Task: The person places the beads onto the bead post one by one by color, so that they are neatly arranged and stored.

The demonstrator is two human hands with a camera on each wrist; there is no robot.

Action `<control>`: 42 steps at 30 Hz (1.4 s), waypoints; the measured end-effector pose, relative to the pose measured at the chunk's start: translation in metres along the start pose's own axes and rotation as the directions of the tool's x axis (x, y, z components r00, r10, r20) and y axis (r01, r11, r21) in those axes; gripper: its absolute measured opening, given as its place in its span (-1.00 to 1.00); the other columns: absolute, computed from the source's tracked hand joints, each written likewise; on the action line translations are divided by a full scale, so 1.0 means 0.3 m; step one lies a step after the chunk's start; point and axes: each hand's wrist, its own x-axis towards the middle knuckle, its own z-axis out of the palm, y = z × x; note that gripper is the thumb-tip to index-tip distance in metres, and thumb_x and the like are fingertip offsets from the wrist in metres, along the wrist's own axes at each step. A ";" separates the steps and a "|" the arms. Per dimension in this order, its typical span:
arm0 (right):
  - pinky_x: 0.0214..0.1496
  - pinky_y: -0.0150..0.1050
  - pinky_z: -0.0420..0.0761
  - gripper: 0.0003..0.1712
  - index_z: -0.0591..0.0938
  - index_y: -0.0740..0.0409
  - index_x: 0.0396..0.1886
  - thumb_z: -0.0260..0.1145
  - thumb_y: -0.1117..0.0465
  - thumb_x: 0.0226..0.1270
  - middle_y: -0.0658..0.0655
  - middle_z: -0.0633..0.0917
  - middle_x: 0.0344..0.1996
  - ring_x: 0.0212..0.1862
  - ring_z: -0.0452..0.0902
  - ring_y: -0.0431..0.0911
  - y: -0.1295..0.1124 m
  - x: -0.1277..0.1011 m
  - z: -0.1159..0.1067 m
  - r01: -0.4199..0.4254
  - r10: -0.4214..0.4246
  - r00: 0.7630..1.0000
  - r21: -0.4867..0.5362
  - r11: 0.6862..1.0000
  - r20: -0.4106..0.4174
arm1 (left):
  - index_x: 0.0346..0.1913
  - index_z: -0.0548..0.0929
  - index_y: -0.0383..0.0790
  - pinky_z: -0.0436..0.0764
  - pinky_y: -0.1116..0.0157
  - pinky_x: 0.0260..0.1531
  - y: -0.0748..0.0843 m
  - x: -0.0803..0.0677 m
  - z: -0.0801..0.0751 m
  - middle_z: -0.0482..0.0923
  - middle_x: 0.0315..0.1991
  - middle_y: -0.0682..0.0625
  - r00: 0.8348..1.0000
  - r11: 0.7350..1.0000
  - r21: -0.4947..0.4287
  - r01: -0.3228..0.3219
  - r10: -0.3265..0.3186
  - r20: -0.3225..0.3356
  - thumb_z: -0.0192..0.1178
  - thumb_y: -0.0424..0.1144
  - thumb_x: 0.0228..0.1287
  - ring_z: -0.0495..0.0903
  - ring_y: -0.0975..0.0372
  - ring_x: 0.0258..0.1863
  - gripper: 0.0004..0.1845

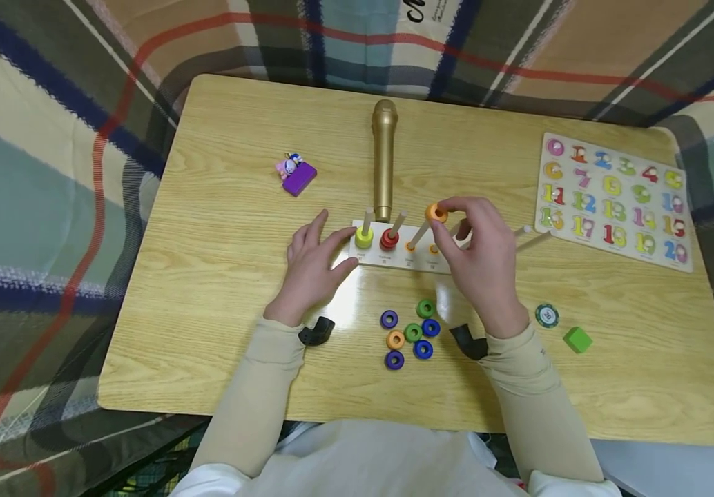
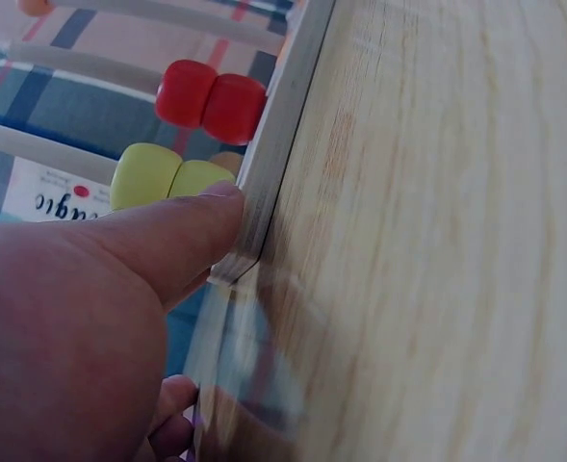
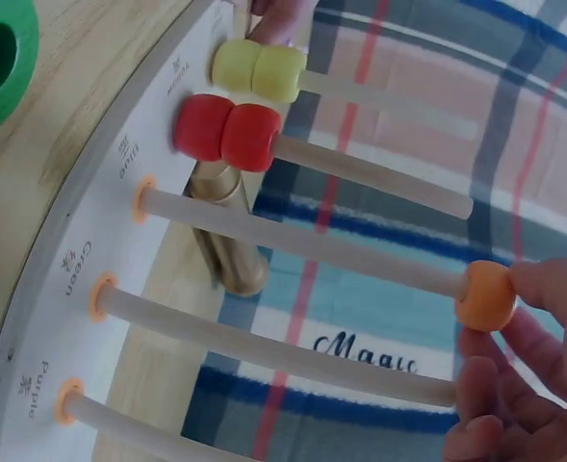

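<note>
A white peg base (image 1: 394, 262) with several upright wooden pegs stands mid-table. Two yellow rings (image 1: 364, 237) sit on its leftmost peg and two red rings (image 1: 389, 239) on the second. My right hand (image 1: 447, 221) pinches an orange ring (image 1: 436, 212) at the tip of the third peg; the right wrist view shows the orange ring (image 3: 485, 296) on that peg's end, between my fingertips (image 3: 543, 289). My left hand (image 1: 335, 252) rests with straight fingers against the base's left end, one finger (image 2: 167, 236) touching its edge beside the yellow rings (image 2: 167, 178).
Several loose rings (image 1: 413, 333) in purple, green, blue and orange lie near my wrists. A gold microphone (image 1: 384, 155) lies behind the base. A number puzzle (image 1: 614, 200) sits at right, a chip (image 1: 546, 315) and green cube (image 1: 577, 339) front right, a purple block (image 1: 299, 179) back left.
</note>
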 end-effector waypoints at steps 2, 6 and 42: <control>-0.34 -0.44 0.30 -0.74 0.69 0.24 -0.04 0.44 0.22 0.35 0.19 0.74 -0.13 -0.39 0.48 -0.04 0.001 0.000 0.000 0.004 -0.004 1.000 -0.007 1.000 0.002 | 0.49 0.38 0.24 -0.13 -0.20 0.52 0.001 0.000 0.000 -0.28 0.70 -0.01 1.000 1.000 0.001 0.001 -0.001 -0.001 0.22 0.11 0.42 -0.21 -0.12 0.62 -0.38; -0.35 -0.43 0.30 -0.71 0.69 0.24 -0.01 0.45 0.20 0.34 0.22 0.73 -0.13 -0.39 0.48 -0.04 0.002 0.000 -0.002 0.011 -0.011 1.000 -0.016 1.000 0.009 | 0.49 0.39 0.23 -0.13 -0.20 0.52 0.003 0.000 -0.001 -0.27 0.70 -0.02 1.000 1.000 0.005 0.004 -0.004 0.000 0.22 0.11 0.42 -0.21 -0.11 0.61 -0.38; -0.15 -0.24 0.68 -0.74 0.71 -0.02 -0.03 0.49 0.21 0.29 -0.04 0.67 -0.08 -0.14 0.63 -0.19 0.044 -0.317 0.034 0.260 -0.217 0.722 0.032 0.965 0.657 | 0.48 0.41 0.19 -0.14 -0.21 0.51 0.010 0.005 0.003 -0.23 0.69 -0.06 1.000 1.000 0.015 0.004 -0.003 -0.005 0.23 0.10 0.42 -0.19 -0.14 0.61 -0.39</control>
